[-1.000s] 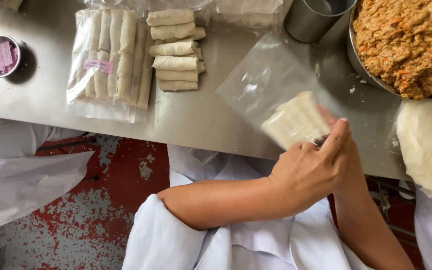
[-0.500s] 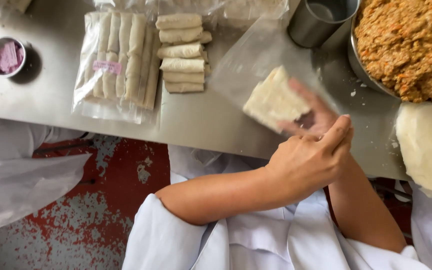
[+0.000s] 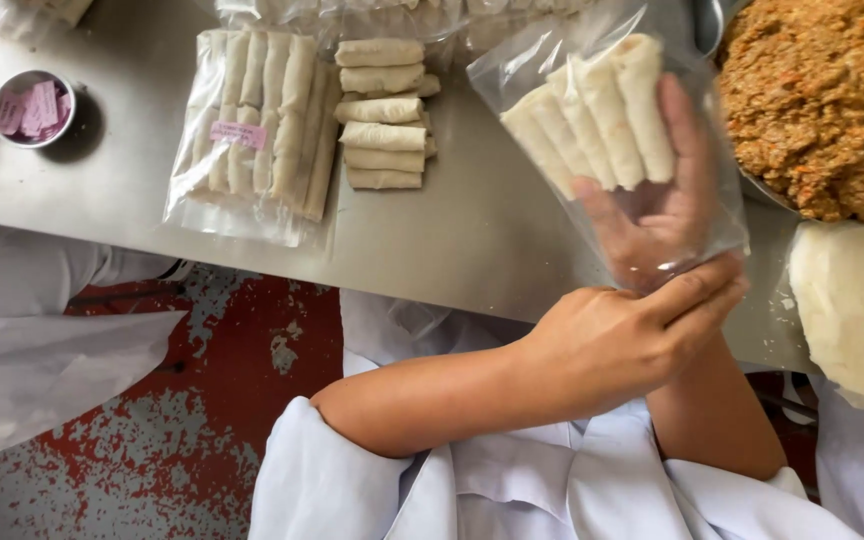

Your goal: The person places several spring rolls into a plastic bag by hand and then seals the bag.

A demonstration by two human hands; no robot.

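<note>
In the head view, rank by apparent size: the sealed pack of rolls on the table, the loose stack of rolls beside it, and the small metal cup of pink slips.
1. Sealed pack of rolls, largest.
2. Loose stack of rolls.
3. Small metal cup of pink slips, smallest.
All three rest on the table at similar distance, so the order looks reliable.

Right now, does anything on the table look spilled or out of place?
Only small things: a few filling crumbs lie on the steel table beside the bowl, and the loose rolls are stacked a little unevenly. Nothing looks damaged or spilled.
</note>
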